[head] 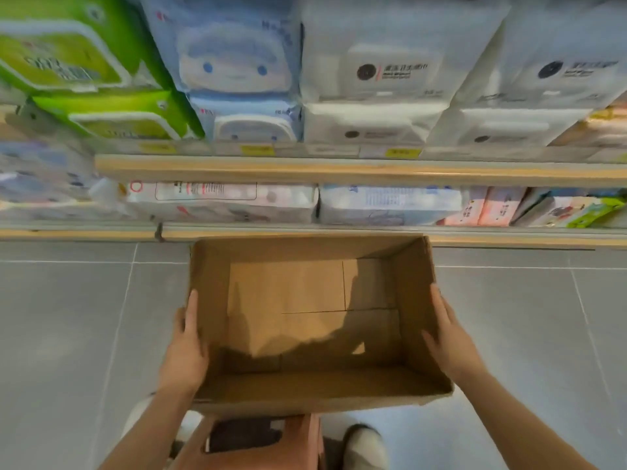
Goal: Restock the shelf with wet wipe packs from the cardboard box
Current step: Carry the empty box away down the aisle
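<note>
An open cardboard box [415, 293] sits in front of me with nothing inside it. My left hand [186, 347] lies flat against its left outer wall, fingers straight. My right hand [449, 337] presses the right wall, its thumb hooked over the rim to the inside. On the shelf above stand wet wipe packs: green ones [64, 52] at the left, blue ones with a cartoon face [234, 62] in the middle, white ones [390, 72] to the right. The shelf's wooden front rail [339, 171] runs across the view.
A lower shelf [305, 234] holds flat white and pink packs [224, 198]. Grey floor tiles [68, 317] spread on both sides of the box. A pink stool [258, 442] stands under the box's near edge, with a white shoe [364, 446] beside it.
</note>
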The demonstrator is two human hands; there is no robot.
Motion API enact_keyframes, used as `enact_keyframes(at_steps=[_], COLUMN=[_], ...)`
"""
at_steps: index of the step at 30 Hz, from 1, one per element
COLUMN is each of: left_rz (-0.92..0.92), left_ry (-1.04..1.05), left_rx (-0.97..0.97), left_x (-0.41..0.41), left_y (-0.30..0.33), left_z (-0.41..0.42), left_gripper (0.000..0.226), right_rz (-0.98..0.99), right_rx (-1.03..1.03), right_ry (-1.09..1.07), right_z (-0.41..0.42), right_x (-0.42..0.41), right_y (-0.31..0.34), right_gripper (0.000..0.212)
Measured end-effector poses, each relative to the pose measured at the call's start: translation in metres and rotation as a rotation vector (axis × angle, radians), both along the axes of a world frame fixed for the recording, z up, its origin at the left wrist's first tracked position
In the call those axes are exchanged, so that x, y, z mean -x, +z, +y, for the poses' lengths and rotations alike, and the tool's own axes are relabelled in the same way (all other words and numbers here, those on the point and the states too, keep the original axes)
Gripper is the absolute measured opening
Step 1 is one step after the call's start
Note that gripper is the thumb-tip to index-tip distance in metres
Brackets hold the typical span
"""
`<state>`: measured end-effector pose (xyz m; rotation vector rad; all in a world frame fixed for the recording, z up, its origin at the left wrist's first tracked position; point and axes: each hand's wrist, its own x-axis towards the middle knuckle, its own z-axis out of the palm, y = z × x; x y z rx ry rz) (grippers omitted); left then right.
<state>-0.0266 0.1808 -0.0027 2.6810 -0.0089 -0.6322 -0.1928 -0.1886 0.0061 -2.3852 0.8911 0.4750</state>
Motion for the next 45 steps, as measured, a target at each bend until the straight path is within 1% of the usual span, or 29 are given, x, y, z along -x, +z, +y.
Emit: enact_keyframes(at_steps=[1,3,5,7,10,13,17,22,26,28,31,34,37,41,45], left_rz=[-0.017,-0.06,-0.077,-0.087,-0.104,-0.117,-0.129,-0.162,-0.149,-0.132,-0.127,-0.161,-0.208,-0.279,-0.308], left_ry=[0.015,0.019,0.024,0.031,0.047,0.078,0.166,0.293,0.454,0.522,0.565,0.602,0.665,0.78,0.892], left_rx=[0.023,0.056,0.092,0.105,0.129,0.114,0.1,0.086,0.174,0.216,0.267,0.336,0.351,0.373,0.334], left_x=[0.001,-0.002,-0.007,-0.012,-0.017,-0.017,-0.008,-0.008,-0.02,-0.028,-0.044,-0.058,-0.07,-0.077,-0.083], left_y=[-0.003,-0.002,0.008,0.026,0.068,0.124,0.199,0.276,0.316,0.331,0.355,0.381,0.402,0.417,0.434], left_z=[0.003,0.008,0.011,0.018,0.035,0.065,0.122,0.212,0.307,0.358,0.426,0.484,0.535,0.596,0.65], left_gripper=[0.085,0.078,0.07,0.069,0.071,0.074,0.066,0.065,0.059,0.055,0.05,0.048,0.048,0.049,0.05], right_rz=[-0.016,-0.024,-0.03,-0.043,-0.036,-0.029,-0.041,-0.055,-0.091,-0.129,-0.176,-0.202,-0.221,-0.212,-0.228], right_rx=[0.01,0.03,0.034,0.031,0.043,0.05,0.023,0.003,-0.096,-0.136,-0.148,-0.173,-0.186,-0.193,-0.243], right_ry=[-0.009,-0.016,-0.009,0.009,0.044,0.112,0.212,0.334,0.433,0.458,0.49,0.54,0.579,0.677,0.775], right_z=[0.003,0.006,0.006,0.008,0.016,0.037,0.079,0.162,0.239,0.283,0.351,0.41,0.469,0.543,0.614], right_x=[0.002,0.001,-0.002,-0.009,-0.025,-0.043,-0.07,-0.127,-0.179,-0.206,-0.243,-0.282,-0.321,-0.369,-0.418], right_y=[-0.005,-0.005,0.007,0.028,0.078,0.143,0.224,0.298,0.336,0.355,0.379,0.401,0.425,0.447,0.461], right_gripper=[0.085,0.085,0.088,0.089,0.084,0.085,0.09,0.081,0.084,0.083,0.077,0.077,0.081,0.078,0.079])
